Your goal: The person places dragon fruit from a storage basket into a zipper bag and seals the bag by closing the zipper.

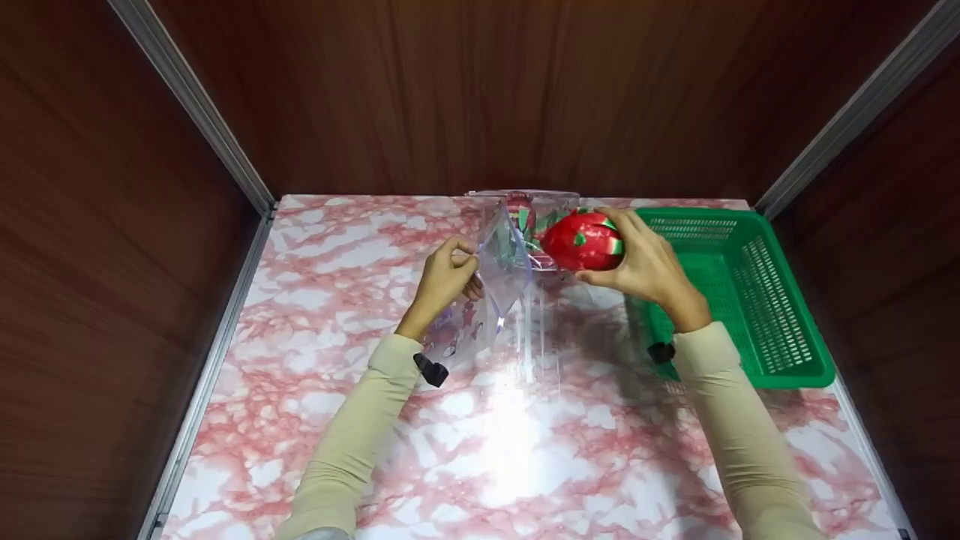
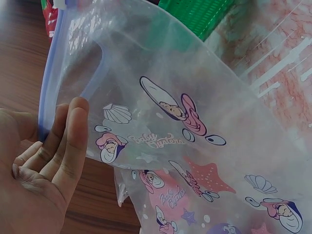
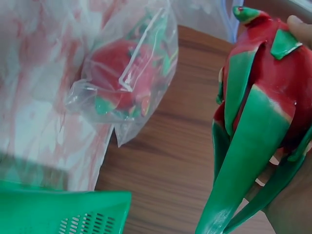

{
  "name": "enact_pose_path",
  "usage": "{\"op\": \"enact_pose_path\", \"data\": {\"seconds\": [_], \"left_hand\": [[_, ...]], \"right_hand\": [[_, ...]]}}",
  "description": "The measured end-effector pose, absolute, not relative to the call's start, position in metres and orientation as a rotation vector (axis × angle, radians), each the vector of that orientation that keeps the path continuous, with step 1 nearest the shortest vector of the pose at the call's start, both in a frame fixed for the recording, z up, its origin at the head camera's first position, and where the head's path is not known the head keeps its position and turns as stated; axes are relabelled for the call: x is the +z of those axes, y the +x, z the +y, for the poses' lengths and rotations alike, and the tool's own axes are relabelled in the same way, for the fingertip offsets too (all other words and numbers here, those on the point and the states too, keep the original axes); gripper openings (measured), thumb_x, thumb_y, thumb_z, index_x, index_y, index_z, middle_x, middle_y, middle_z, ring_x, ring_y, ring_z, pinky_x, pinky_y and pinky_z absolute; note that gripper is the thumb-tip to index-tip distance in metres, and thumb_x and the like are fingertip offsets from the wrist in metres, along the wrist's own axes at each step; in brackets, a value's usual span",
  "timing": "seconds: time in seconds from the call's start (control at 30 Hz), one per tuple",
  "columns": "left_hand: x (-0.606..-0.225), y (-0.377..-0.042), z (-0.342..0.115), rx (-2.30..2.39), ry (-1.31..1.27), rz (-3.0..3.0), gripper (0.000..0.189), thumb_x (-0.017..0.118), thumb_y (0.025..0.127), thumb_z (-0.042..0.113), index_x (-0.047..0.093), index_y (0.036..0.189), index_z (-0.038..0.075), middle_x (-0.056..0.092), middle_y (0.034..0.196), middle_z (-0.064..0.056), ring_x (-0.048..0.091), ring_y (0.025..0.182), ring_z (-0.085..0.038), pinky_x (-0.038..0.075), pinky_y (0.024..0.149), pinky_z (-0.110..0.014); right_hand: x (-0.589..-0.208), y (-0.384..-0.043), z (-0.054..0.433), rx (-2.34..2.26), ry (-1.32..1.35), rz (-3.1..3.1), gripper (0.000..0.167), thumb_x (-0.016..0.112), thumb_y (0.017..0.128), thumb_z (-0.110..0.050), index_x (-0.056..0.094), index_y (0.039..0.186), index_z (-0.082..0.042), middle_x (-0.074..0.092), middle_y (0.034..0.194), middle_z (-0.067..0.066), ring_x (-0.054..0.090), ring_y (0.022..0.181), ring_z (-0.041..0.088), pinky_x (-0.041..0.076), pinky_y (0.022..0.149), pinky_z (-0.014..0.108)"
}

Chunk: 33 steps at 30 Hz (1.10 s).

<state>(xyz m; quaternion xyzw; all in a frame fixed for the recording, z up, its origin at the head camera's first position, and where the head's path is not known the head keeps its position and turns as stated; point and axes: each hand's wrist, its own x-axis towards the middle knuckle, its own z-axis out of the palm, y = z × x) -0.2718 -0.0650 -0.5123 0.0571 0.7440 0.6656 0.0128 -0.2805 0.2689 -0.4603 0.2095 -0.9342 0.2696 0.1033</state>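
Note:
My left hand [image 1: 444, 281] pinches the rim of a clear zip bag [image 2: 161, 112], printed with shells and pink and purple sea figures. The bag's purple zip edge is spread apart, its mouth turned to the right. In my right hand [image 1: 643, 259] I grip a red dragon fruit [image 1: 583, 241] with green leaf-like scales, held in the air just right of the bag's mouth. Behind them, at the table's back edge, lies a clear bag [image 3: 129, 73] with another red and green dragon fruit inside.
A green plastic basket [image 1: 806, 330] with slotted walls stands at the right of the pink and white marbled table [image 1: 330, 450]. Brown wood-grain panels [image 1: 480, 90] close off the back and both sides.

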Motion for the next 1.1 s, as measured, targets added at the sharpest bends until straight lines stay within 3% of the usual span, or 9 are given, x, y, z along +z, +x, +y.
{"op": "enact_pose_path", "data": {"seconds": [0.33,0.57,0.8,1.1], "left_hand": [[-0.514,-0.271,-0.065,2.066,0.182,2.330,0.021,0.058,0.103,0.001,0.058,0.121,-0.009,0.070,0.062,-0.009,0.069,0.048,-0.017,0.064,0.059,-0.059],[-0.513,-0.271,-0.064,2.069,0.191,2.325,0.021,0.058,0.104,0.002,0.057,0.121,-0.011,0.068,0.061,-0.005,0.068,0.047,-0.016,0.063,0.059,-0.062],[-0.513,-0.270,-0.064,2.048,0.182,2.340,0.017,0.058,0.104,0.004,0.060,0.119,-0.004,0.071,0.064,-0.008,0.068,0.048,-0.016,0.063,0.049,-0.037],[-0.513,-0.271,-0.063,2.059,0.178,2.336,0.014,0.058,0.103,0.004,0.060,0.115,-0.002,0.069,0.061,-0.007,0.068,0.046,-0.018,0.062,0.047,-0.039]], "right_hand": [[-0.460,-0.282,0.257,0.781,0.672,-2.752,0.097,0.093,0.075,-0.050,0.048,0.154,-0.019,0.058,0.147,0.017,0.065,0.125,0.043,0.059,0.100,0.066],[-0.459,-0.281,0.250,0.786,0.712,-2.738,0.098,0.094,0.074,-0.053,0.049,0.154,-0.018,0.059,0.146,0.015,0.067,0.124,0.041,0.059,0.101,0.064],[-0.458,-0.281,0.239,0.779,0.709,-2.769,0.098,0.092,0.076,-0.053,0.047,0.156,-0.019,0.056,0.151,0.015,0.064,0.127,0.042,0.060,0.100,0.064],[-0.458,-0.284,0.225,0.759,0.736,-2.776,0.097,0.090,0.075,-0.058,0.047,0.154,-0.021,0.058,0.150,0.015,0.066,0.124,0.042,0.060,0.100,0.062]]}}
